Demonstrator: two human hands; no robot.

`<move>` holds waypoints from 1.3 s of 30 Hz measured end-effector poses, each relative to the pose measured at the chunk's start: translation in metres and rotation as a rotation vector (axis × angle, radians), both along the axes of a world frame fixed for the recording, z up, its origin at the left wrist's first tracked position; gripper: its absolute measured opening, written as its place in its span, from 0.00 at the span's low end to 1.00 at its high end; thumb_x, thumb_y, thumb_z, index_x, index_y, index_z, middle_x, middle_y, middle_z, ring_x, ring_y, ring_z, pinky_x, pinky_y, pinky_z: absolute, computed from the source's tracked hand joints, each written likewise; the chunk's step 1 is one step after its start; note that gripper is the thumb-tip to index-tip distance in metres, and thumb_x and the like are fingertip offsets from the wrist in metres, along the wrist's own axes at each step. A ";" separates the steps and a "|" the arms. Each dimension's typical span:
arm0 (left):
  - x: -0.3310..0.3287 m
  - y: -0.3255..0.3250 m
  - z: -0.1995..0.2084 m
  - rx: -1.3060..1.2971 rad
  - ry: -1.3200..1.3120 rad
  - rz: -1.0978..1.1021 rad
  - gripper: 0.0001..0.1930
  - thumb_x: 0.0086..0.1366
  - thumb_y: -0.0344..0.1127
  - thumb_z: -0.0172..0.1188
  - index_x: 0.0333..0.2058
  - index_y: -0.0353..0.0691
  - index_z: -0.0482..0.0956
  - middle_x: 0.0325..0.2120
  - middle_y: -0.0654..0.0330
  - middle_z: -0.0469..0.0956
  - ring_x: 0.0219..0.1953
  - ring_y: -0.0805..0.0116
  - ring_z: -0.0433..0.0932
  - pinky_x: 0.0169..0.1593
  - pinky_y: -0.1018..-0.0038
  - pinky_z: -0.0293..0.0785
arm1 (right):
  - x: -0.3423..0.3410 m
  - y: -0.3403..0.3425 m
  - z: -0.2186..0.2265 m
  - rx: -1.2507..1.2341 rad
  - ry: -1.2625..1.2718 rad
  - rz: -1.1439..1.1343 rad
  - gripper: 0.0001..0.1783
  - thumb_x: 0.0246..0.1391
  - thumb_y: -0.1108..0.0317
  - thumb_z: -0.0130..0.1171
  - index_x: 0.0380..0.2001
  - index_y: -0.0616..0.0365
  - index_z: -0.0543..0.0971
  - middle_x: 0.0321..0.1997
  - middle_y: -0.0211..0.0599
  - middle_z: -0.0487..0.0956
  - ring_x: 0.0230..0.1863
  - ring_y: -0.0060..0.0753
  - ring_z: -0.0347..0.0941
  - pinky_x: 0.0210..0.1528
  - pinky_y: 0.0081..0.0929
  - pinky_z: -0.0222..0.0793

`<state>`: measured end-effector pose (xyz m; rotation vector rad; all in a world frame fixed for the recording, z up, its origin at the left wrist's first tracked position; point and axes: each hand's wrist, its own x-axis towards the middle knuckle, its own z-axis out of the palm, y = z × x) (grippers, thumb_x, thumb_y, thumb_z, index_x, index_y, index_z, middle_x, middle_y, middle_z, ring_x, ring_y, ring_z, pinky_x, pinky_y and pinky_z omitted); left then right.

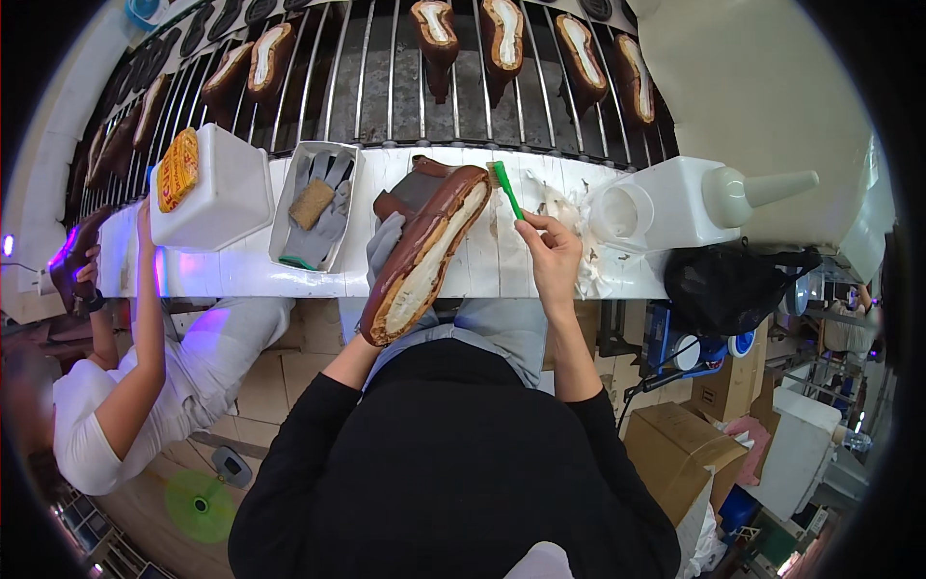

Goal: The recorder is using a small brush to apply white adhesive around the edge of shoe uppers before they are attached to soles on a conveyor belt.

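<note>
My left hand (384,243), in a grey glove, holds a brown leather shoe upper (439,232) with its bottom turned up. A whitish coat covers the middle of that bottom, inside a tan rim. My right hand (552,253) is bare and pinches the handle of a small green brush (506,189). The brush's bristles are right beside the upper's far end; I cannot tell whether they touch. Behind the upper, a dark brown leather piece (413,185) shows on the white bench (487,275). Right of the brush stands a white, translucent cup (619,214).
A roller conveyor (371,77) behind the bench carries several similar uppers. On the bench are a tray (282,253) with gloves and a tan block, a white container (217,193), and a nozzled bottle (685,205). A black bag (728,289) hangs right. A co-worker at left holds another upper (72,256).
</note>
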<state>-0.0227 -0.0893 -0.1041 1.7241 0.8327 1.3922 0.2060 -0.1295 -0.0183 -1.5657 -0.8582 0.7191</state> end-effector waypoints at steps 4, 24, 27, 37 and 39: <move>-0.007 -0.003 -0.008 -0.266 -0.060 -0.049 0.43 0.55 0.33 0.73 0.65 0.39 0.57 0.62 0.50 0.59 0.67 0.52 0.60 0.69 0.61 0.59 | 0.003 0.000 -0.002 -0.047 0.025 0.076 0.09 0.54 0.71 0.68 0.38 0.61 0.86 0.17 0.18 0.72 0.17 0.07 0.52 0.19 0.16 0.44; -0.028 -0.009 -0.081 -0.469 0.010 -0.143 0.39 0.60 0.36 0.67 0.66 0.38 0.56 0.63 0.50 0.61 0.66 0.54 0.62 0.67 0.62 0.62 | -0.038 -0.036 0.029 -0.060 0.017 0.447 0.08 0.50 0.77 0.68 0.35 0.61 0.84 0.21 0.26 0.75 0.21 0.14 0.63 0.23 0.18 0.56; -0.035 -0.009 -0.078 -0.442 0.088 -0.190 0.32 0.70 0.41 0.55 0.68 0.39 0.56 0.62 0.51 0.64 0.64 0.59 0.65 0.67 0.65 0.61 | -0.056 -0.052 0.047 -0.007 -0.126 0.614 0.10 0.48 0.81 0.67 0.37 0.64 0.84 0.32 0.39 0.81 0.33 0.28 0.78 0.35 0.23 0.71; -0.002 0.007 0.037 -0.432 -0.329 -0.351 0.37 0.62 0.33 0.65 0.66 0.38 0.56 0.63 0.50 0.61 0.65 0.57 0.63 0.67 0.63 0.63 | -0.057 -0.048 0.062 0.153 -0.127 0.585 0.12 0.50 0.81 0.66 0.39 0.60 0.84 0.33 0.38 0.81 0.32 0.30 0.78 0.34 0.24 0.72; -0.003 0.012 0.059 -0.947 -0.784 -0.572 0.33 0.65 0.31 0.61 0.66 0.37 0.57 0.63 0.49 0.63 0.63 0.61 0.66 0.64 0.66 0.68 | -0.060 -0.058 0.068 0.173 -0.088 0.604 0.12 0.49 0.82 0.66 0.39 0.62 0.84 0.33 0.36 0.82 0.33 0.26 0.78 0.35 0.21 0.71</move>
